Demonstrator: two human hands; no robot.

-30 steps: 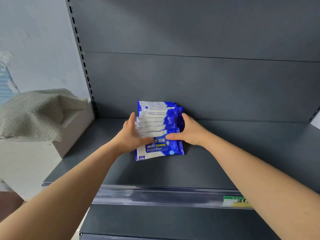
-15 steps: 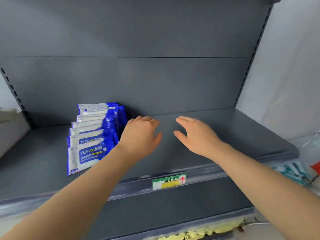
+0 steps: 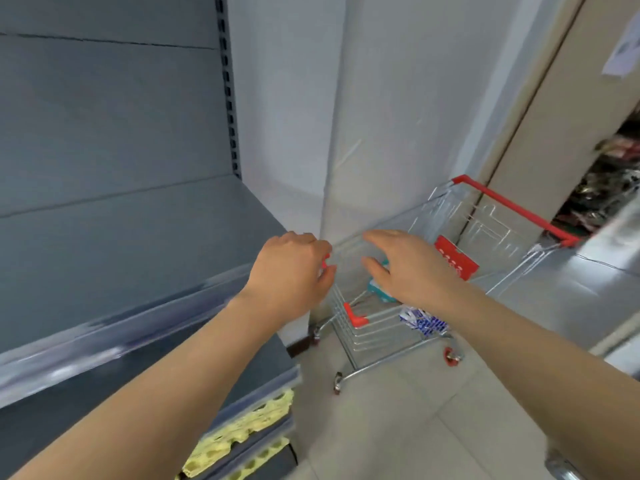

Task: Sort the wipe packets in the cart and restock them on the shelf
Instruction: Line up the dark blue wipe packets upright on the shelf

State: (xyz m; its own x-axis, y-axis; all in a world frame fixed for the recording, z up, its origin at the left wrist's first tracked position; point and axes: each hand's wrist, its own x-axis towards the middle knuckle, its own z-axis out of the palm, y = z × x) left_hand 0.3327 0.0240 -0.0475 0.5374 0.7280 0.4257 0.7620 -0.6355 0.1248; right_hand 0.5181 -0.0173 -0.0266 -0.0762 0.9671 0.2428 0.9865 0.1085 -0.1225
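Blue-and-white wipe packets (image 3: 423, 320), print blurred beyond reading, lie in the wire cart (image 3: 374, 332) below empty hands: left hand (image 3: 288, 269) loosely curled, right hand (image 3: 410, 270) spread.

A white pillar (image 3: 381, 116) fills the middle of the view, its sharp vertical corner running down to the floor, softly and evenly lit. Just right of the pillar is a beige panel (image 3: 554, 133) with a sheet of paper (image 3: 623, 53) stuck near its top. Further right of the pillar, a dark opening (image 3: 609, 181) shows blurred clutter. Below the pillar lie pale beige floor tiles (image 3: 398, 427). To its lower left sits yellow foam (image 3: 249, 424) full of holes.
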